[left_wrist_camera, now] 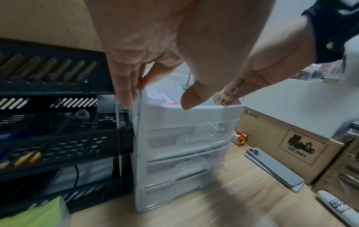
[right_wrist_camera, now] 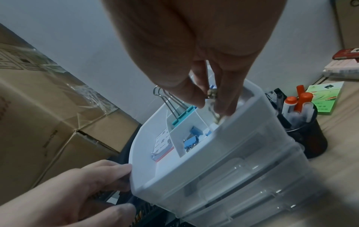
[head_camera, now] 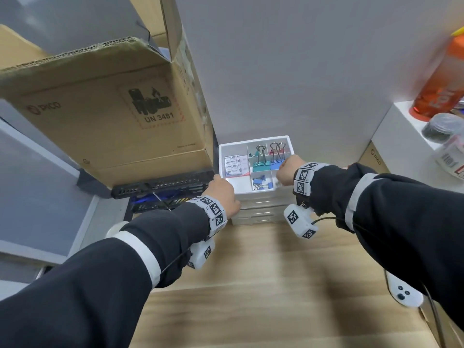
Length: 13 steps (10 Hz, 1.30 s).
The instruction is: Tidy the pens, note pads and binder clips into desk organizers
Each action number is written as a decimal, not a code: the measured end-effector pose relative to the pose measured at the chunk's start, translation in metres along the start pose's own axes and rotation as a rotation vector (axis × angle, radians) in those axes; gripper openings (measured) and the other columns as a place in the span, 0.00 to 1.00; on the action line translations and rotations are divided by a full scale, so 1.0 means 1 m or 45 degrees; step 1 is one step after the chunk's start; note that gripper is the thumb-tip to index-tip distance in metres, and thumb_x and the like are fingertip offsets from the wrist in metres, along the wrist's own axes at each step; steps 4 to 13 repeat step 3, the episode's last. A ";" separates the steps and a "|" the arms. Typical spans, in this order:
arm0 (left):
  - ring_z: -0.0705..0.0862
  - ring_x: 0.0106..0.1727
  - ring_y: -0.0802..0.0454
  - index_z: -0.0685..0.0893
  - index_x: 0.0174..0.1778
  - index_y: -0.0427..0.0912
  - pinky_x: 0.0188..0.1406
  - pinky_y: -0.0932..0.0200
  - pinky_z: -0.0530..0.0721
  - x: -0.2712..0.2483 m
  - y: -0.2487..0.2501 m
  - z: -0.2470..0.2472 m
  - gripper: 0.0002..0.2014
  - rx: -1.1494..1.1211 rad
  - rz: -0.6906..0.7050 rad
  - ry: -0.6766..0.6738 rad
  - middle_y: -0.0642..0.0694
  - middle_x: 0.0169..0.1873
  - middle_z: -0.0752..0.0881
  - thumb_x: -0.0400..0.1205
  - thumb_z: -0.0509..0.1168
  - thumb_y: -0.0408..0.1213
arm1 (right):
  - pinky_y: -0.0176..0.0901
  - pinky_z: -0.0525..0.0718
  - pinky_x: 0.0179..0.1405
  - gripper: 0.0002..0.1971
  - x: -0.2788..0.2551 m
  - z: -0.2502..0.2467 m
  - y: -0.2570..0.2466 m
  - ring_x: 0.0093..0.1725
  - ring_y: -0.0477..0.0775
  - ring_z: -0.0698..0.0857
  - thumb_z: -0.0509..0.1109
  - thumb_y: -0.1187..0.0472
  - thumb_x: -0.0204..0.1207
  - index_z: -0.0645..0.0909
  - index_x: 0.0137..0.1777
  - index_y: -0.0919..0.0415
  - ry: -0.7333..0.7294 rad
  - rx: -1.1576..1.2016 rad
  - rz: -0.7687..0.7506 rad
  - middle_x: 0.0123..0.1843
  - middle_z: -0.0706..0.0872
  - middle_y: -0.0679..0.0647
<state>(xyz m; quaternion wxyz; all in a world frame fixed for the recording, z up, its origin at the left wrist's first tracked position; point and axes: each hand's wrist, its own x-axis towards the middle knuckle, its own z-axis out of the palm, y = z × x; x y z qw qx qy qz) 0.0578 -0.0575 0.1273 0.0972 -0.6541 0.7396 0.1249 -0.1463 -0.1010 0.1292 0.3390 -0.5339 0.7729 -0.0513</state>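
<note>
A white drawer organizer (head_camera: 253, 142) (left_wrist_camera: 186, 114) (right_wrist_camera: 194, 165) stands against the wall, its top tray split into compartments. The tray holds a note pad (head_camera: 232, 165) (right_wrist_camera: 163, 144), large teal binder clips (head_camera: 261, 167) (right_wrist_camera: 182, 115) and small blue binder clips (head_camera: 262, 183) (right_wrist_camera: 191, 138). My left hand (head_camera: 223, 193) (left_wrist_camera: 159, 101) (right_wrist_camera: 116, 173) grips the organizer's front left corner, fingers on the side and thumb on the front rim. My right hand (head_camera: 286, 170) (right_wrist_camera: 211, 104) pinches a small metal clip (right_wrist_camera: 211, 93) (left_wrist_camera: 223, 96) just over the front right compartment.
A black mesh tray stack (head_camera: 160, 189) (left_wrist_camera: 58, 138) and a cardboard box (head_camera: 100, 109) flank the organizer's left. On its right stand a black pen cup with markers (right_wrist_camera: 303, 122), green note pads (right_wrist_camera: 326, 98), stacked phones (left_wrist_camera: 276, 167) and a loose marker (left_wrist_camera: 338, 205).
</note>
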 end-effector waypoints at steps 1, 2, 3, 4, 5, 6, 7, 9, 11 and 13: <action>0.77 0.52 0.46 0.74 0.69 0.34 0.48 0.54 0.83 -0.002 0.004 -0.003 0.25 0.015 -0.039 -0.014 0.39 0.58 0.70 0.81 0.63 0.47 | 0.43 0.81 0.43 0.19 -0.005 0.000 -0.001 0.46 0.57 0.82 0.65 0.63 0.82 0.76 0.72 0.64 0.019 0.002 -0.027 0.54 0.85 0.57; 0.74 0.58 0.44 0.74 0.68 0.35 0.56 0.51 0.84 -0.003 0.006 -0.007 0.23 0.038 -0.011 0.039 0.39 0.60 0.70 0.81 0.62 0.45 | 0.43 0.81 0.41 0.17 -0.006 0.000 -0.001 0.45 0.56 0.82 0.65 0.63 0.82 0.77 0.70 0.64 0.038 0.008 -0.048 0.52 0.85 0.57; 0.72 0.63 0.44 0.73 0.69 0.38 0.59 0.50 0.83 -0.003 0.008 -0.009 0.23 0.000 0.049 0.155 0.39 0.63 0.70 0.80 0.64 0.43 | 0.45 0.82 0.42 0.14 -0.005 -0.002 0.002 0.44 0.56 0.83 0.64 0.64 0.82 0.78 0.66 0.65 0.070 0.074 -0.069 0.47 0.84 0.57; 0.72 0.63 0.44 0.73 0.69 0.38 0.59 0.50 0.83 -0.003 0.008 -0.009 0.23 0.000 0.049 0.155 0.39 0.63 0.70 0.80 0.64 0.43 | 0.45 0.82 0.42 0.14 -0.005 -0.002 0.002 0.44 0.56 0.83 0.64 0.64 0.82 0.78 0.66 0.65 0.070 0.074 -0.069 0.47 0.84 0.57; 0.72 0.63 0.44 0.73 0.69 0.38 0.59 0.50 0.83 -0.003 0.008 -0.009 0.23 0.000 0.049 0.155 0.39 0.63 0.70 0.80 0.64 0.43 | 0.45 0.82 0.42 0.14 -0.005 -0.002 0.002 0.44 0.56 0.83 0.64 0.64 0.82 0.78 0.66 0.65 0.070 0.074 -0.069 0.47 0.84 0.57; 0.72 0.63 0.44 0.73 0.69 0.38 0.59 0.50 0.83 -0.003 0.008 -0.009 0.23 0.000 0.049 0.155 0.39 0.63 0.70 0.80 0.64 0.43 | 0.45 0.82 0.42 0.14 -0.005 -0.002 0.002 0.44 0.56 0.83 0.64 0.64 0.82 0.78 0.66 0.65 0.070 0.074 -0.069 0.47 0.84 0.57; 0.72 0.63 0.44 0.73 0.69 0.38 0.59 0.50 0.83 -0.003 0.008 -0.009 0.23 0.000 0.049 0.155 0.39 0.63 0.70 0.80 0.64 0.43 | 0.45 0.82 0.42 0.14 -0.005 -0.002 0.002 0.44 0.56 0.83 0.64 0.64 0.82 0.78 0.66 0.65 0.070 0.074 -0.069 0.47 0.84 0.57; 0.72 0.63 0.44 0.73 0.69 0.38 0.59 0.50 0.83 -0.003 0.008 -0.009 0.23 0.000 0.049 0.155 0.39 0.63 0.70 0.80 0.64 0.43 | 0.45 0.82 0.42 0.14 -0.005 -0.002 0.002 0.44 0.56 0.83 0.64 0.64 0.82 0.78 0.66 0.65 0.070 0.074 -0.069 0.47 0.84 0.57; 0.72 0.63 0.44 0.73 0.69 0.38 0.59 0.50 0.83 -0.003 0.008 -0.009 0.23 0.000 0.049 0.155 0.39 0.63 0.70 0.80 0.64 0.43 | 0.45 0.82 0.42 0.14 -0.005 -0.002 0.002 0.44 0.56 0.83 0.64 0.64 0.82 0.78 0.66 0.65 0.070 0.074 -0.069 0.47 0.84 0.57; 0.72 0.63 0.44 0.73 0.69 0.38 0.59 0.50 0.83 -0.003 0.008 -0.009 0.23 0.000 0.049 0.155 0.39 0.63 0.70 0.80 0.64 0.43 | 0.45 0.82 0.42 0.14 -0.005 -0.002 0.002 0.44 0.56 0.83 0.64 0.64 0.82 0.78 0.66 0.65 0.070 0.074 -0.069 0.47 0.84 0.57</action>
